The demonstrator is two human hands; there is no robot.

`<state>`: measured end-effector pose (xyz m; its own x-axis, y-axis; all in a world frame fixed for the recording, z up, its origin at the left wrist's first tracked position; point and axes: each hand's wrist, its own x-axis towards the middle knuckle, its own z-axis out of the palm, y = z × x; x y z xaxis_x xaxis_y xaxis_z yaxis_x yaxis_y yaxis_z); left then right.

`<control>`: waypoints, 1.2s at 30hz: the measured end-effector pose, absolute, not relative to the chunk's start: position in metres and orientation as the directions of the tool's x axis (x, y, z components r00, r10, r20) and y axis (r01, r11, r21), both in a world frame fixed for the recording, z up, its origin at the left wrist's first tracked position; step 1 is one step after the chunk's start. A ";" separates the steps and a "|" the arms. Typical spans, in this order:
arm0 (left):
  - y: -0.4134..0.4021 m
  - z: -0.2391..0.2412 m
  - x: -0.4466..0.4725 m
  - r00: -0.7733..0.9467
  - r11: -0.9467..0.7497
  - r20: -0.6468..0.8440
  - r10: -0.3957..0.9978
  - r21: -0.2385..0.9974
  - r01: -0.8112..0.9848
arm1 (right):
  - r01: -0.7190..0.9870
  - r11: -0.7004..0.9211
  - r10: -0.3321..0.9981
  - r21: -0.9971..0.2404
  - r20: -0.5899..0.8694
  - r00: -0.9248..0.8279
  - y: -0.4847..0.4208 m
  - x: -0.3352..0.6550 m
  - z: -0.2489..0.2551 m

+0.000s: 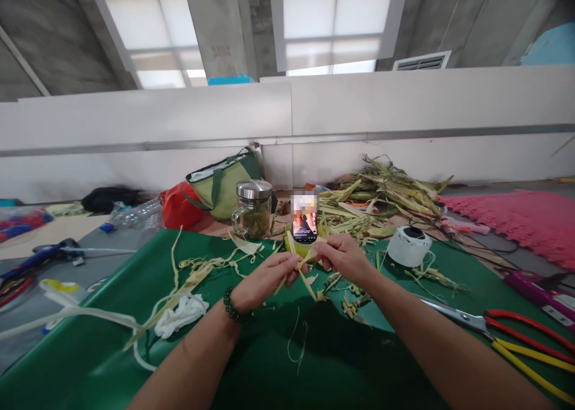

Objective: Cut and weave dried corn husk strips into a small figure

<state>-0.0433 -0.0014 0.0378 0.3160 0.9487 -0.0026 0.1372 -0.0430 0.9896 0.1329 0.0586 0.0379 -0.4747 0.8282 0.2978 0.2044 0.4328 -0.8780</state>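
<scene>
While pale husk strips (308, 284) are being held crossed over the green sheet (265, 362), on the near side of the phone (305, 223), their crossing is being pinched by the fingers of the left hand (279, 269) and one strip by those of the right hand (345, 258); neatness is likely being helped by flat strips and steady, gentle tension.

Left hand (282, 266) and right hand (344, 256) pinch crossed pale strips (309, 287) over green sheet (265, 371); phone (304, 225) upright just beyond; lidded mug (254, 217) left of phone; scissors (477, 322) at right
</scene>
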 end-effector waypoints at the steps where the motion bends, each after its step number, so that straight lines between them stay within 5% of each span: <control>1: -0.001 0.037 -0.044 0.315 -0.020 -0.005 0.949 0.997 0.079 | 0.207 0.454 0.829 -0.866 0.327 -0.454 0.061 0.134 0.040; 7: -0.003 0.043 -0.042 0.340 -0.053 -0.004 0.941 0.986 0.157 | 0.243 0.800 0.600 -0.549 0.748 -0.285 0.053 0.145 0.054; 14: -0.002 0.032 -0.032 0.306 -0.284 0.175 0.936 0.890 0.357 | 0.314 0.703 0.644 -0.638 0.384 -0.662 0.042 0.139 0.050; 22: -0.003 0.046 -0.040 0.318 -0.094 0.029 0.948 0.977 0.191 | 0.142 0.412 0.761 -0.900 0.254 -0.597 0.059 0.140 0.051; 30: -0.003 0.047 -0.040 0.211 0.061 -0.062 0.976 0.998 0.011 | 0.042 0.258 0.667 -0.965 0.146 -0.730 0.060 0.133 0.039; 36: 0.000 0.043 -0.043 0.195 0.057 -0.034 0.980 0.992 -0.116 | 0.082 0.263 0.726 -0.961 0.141 -0.673 0.051 0.127 0.041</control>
